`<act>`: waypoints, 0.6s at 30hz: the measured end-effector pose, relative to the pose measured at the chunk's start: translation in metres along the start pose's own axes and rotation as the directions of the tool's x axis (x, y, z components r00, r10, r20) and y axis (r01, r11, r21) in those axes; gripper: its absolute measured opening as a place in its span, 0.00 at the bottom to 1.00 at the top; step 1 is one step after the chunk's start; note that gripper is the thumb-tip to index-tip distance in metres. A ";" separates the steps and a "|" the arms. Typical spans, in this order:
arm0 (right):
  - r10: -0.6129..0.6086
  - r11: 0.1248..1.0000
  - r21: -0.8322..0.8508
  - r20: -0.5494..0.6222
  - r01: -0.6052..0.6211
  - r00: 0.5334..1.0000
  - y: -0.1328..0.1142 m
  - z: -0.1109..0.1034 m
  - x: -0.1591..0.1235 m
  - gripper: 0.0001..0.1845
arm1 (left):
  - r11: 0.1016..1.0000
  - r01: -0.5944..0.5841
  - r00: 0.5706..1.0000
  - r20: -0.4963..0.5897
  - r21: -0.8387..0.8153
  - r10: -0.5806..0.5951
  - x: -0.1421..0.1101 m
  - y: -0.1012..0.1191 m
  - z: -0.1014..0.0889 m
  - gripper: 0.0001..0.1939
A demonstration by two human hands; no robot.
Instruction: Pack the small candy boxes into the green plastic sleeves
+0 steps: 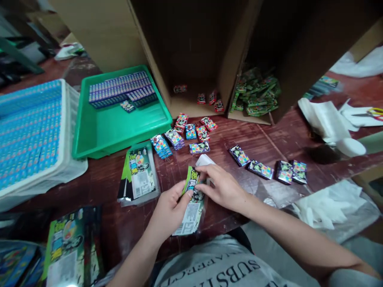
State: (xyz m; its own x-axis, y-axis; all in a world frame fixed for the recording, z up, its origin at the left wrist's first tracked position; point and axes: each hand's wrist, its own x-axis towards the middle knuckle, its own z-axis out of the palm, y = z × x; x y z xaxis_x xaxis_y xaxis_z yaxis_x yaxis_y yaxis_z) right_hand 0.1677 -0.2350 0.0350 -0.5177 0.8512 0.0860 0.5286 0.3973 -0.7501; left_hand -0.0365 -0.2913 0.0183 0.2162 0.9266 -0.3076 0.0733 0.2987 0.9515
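A green and black printed pouch point(191, 217) is held in front of me, its top end tilted up. My left hand point(172, 207) grips its left side with the thumb on the front. At the pouch's top right edge, my right hand point(220, 185) has its fingers and thumb pinched on the pouch. A white piece point(205, 160) shows just behind the right fingers; what it is I cannot tell. Small candy-like packets lie beyond the hands, among them a blue stack point(161, 146), a purple stack point(175, 138) and a red packet point(202, 133).
A green tray point(119, 139) with purple packets and a white basket point(64, 131) of blue packets stand left. Cardboard compartments point(233, 75) rise behind. More pouches point(140, 175) lie left, several dark packets point(260, 169) right. Scissors point(374, 113) lie far right.
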 end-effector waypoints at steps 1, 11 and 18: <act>0.010 1.000 0.005 -0.024 -0.010 1.000 0.001 -0.006 0.000 0.24 | 0.999 -0.013 1.000 0.021 0.044 0.012 0.001 0.002 0.000 0.19; -0.085 0.993 -0.032 0.455 0.112 0.887 -0.007 -0.061 0.011 0.07 | 0.989 0.149 0.966 0.213 0.001 -0.146 0.003 0.019 0.004 0.27; -0.108 0.978 0.205 0.298 0.047 0.949 -0.017 -0.073 0.013 0.13 | 0.974 0.210 0.977 -0.008 -0.091 -0.211 -0.001 0.018 0.000 0.16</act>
State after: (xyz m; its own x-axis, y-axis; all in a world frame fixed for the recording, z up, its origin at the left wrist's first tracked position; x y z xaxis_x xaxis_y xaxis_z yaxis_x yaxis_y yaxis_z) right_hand 0.2008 -0.2057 0.0964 -0.7482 0.6626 -0.0327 0.3547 0.3578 -0.8638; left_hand -0.0355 -0.2865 0.0354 0.1882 0.8444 -0.5016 0.0282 0.5059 0.8621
